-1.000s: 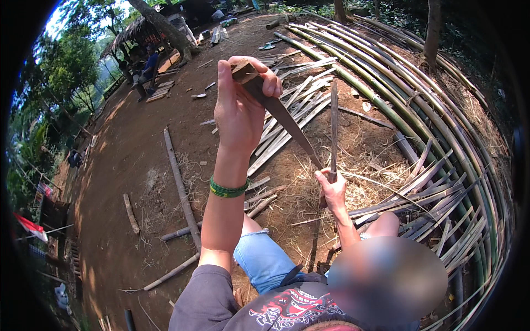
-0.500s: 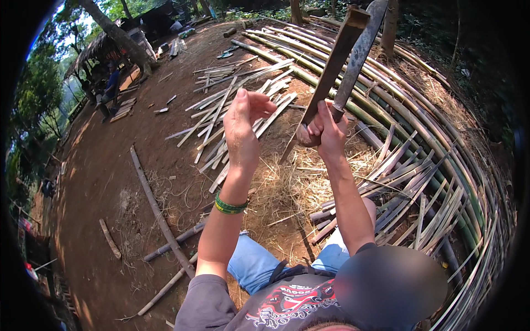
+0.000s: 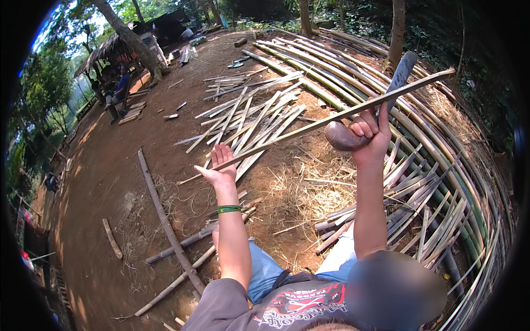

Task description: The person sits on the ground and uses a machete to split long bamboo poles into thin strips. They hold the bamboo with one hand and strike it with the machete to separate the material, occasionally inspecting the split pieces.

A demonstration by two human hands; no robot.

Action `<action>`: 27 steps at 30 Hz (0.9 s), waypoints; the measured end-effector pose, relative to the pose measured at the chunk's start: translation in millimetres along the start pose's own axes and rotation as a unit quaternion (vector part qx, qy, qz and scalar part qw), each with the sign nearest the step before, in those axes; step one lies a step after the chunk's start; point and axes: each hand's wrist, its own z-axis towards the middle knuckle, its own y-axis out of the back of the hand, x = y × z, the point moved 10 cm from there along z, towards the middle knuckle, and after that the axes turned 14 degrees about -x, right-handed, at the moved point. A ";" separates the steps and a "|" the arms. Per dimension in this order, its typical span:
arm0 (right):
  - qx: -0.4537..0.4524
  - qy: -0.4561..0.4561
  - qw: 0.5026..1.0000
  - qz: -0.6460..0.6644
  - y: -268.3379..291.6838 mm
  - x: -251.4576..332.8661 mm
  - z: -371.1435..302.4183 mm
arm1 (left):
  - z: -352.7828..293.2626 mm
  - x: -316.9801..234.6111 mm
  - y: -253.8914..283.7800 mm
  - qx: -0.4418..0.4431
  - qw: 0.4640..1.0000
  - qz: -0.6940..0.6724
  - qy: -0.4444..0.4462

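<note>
My right hand is raised and shut on the rounded brown handle of a machete, whose grey blade points up and to the right. A long thin bamboo strip runs almost level from near my left hand up past my right thumb and across the blade. My left hand is lower, palm up with fingers spread, and the strip's near end lies across its fingers. A green band is on my left wrist. I am sitting on the ground in blue shorts.
Split bamboo strips lie piled on the dirt ahead, and long bamboo poles curve along the right side. Dry shavings cover the ground at my knees. A thin pole lies to my left. A person in blue sits by a far hut.
The machete went from my left hand to my right hand. My left hand opened and dropped lower. The strip swung from upright to nearly level.
</note>
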 end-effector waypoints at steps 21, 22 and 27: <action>-0.414 -0.251 0.788 -0.381 392.9 -106.4 -156.2 | -96.0 -44.9 -114.8 0.272 0.807 0.309 -0.424; -0.427 -0.276 0.765 -0.395 380.4 -113.9 -165.6 | -80.2 -34.6 -109.8 0.271 0.799 0.343 -0.414; -0.365 -0.294 0.763 -0.444 390.5 -120.5 -175.6 | -50.5 -25.6 -128.7 0.280 0.749 0.427 -0.422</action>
